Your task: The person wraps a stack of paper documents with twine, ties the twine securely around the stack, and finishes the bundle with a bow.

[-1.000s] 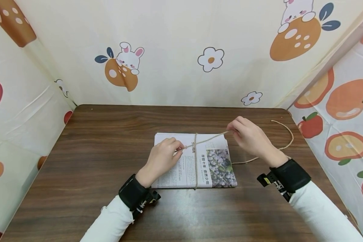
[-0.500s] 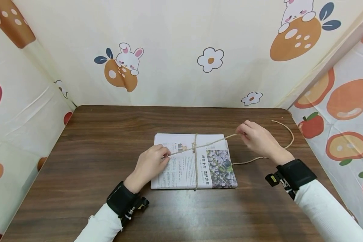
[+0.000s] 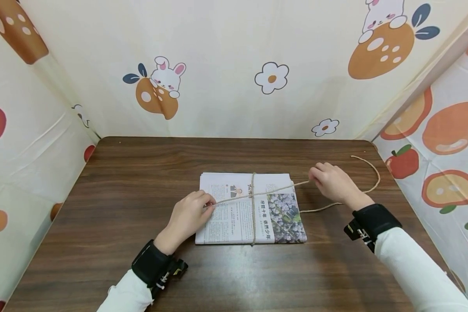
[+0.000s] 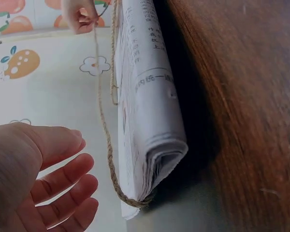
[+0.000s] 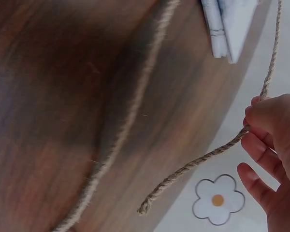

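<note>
A folded newspaper stack (image 3: 226, 227) lies on the table with a twine loop (image 3: 253, 221) running front to back around it. A second strand of twine (image 3: 273, 191) crosses its top. My right hand (image 3: 333, 182), beyond the right edge, pinches this strand between thumb and fingers; a short frayed tail (image 5: 169, 181) hangs from the pinch in the right wrist view. My left hand (image 3: 193, 212) is at the stack's left edge. In the left wrist view its thumb and fingers are apart, beside the twine (image 4: 106, 135) that bends around the stack's edge, with nothing between them.
Another length of twine (image 3: 317, 209) leaves the stack's right side, passes beneath the right forearm and curves up to a loose end near the table's back right corner. Patterned cloth walls (image 3: 218, 99) stand behind and beside the brown wooden table (image 3: 140, 173).
My left hand has drawn back left along the twine to the stack's left edge and let it go. The right hand has moved right and slightly nearer, the strand now lying lower across the paper.
</note>
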Available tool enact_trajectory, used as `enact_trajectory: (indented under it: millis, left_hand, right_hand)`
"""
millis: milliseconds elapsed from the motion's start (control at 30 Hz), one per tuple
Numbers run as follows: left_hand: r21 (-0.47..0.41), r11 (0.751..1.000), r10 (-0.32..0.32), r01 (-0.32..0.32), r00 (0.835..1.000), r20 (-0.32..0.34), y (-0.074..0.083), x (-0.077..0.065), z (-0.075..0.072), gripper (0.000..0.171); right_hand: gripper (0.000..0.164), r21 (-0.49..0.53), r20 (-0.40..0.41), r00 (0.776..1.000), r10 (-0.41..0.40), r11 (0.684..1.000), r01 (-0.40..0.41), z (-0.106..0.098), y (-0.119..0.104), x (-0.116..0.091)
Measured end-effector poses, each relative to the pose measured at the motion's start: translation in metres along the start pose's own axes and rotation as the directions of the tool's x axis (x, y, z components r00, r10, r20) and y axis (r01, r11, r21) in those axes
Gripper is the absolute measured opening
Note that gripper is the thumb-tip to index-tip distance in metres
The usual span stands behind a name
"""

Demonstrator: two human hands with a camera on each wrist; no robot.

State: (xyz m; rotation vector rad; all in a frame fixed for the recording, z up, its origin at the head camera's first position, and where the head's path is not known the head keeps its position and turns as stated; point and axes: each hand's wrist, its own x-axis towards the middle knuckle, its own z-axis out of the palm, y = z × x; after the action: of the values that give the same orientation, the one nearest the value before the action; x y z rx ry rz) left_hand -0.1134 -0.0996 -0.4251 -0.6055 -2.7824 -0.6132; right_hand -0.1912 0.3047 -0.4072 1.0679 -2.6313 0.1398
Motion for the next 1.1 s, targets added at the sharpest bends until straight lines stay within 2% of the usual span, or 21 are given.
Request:
enact_trajectory:
  millis: [200, 367, 700, 900, 1100]
  left_hand:
    - [-0.021, 1.0, 0.011, -0.011, 1.0, -0.013, -0.001, -0.003, 0.0, 0.005]
    - [-0.024, 1.0, 0.016, -0.016, 1.0, -0.02, -0.001, -0.004, 0.001, 0.005]
    - [-0.034, 0.999, -0.009, 0.009, 1.0, -0.013, 0.0, -0.006, 0.002, 0.005]
    - [-0.031, 1.0, 0.003, -0.004, 1.0, -0.019, -0.001, -0.006, 0.002, 0.006]
    - [-0.032, 0.999, 0.01, -0.01, 1.0, -0.022, -0.001, -0.006, 0.0, 0.006]
  right_hand:
    - [0.02, -0.025, 0.028, 1.0, 0.009, 1.0, -0.008, 0.013, 0.001, -0.006]
    - [0.018, 0.002, 0.04, 0.999, 0.018, 1.0, -0.018, 0.02, -0.004, -0.01]
    - [0.017, 0.028, 0.078, 0.996, 0.047, 0.998, -0.049, 0.034, -0.01, -0.019]
    - [0.017, 0.036, 0.089, 0.994, 0.068, 0.997, -0.071, 0.035, -0.01, -0.022]
    - [0.018, 0.073, 0.075, 0.993, 0.088, 0.993, -0.094, 0.027, -0.008, -0.023]
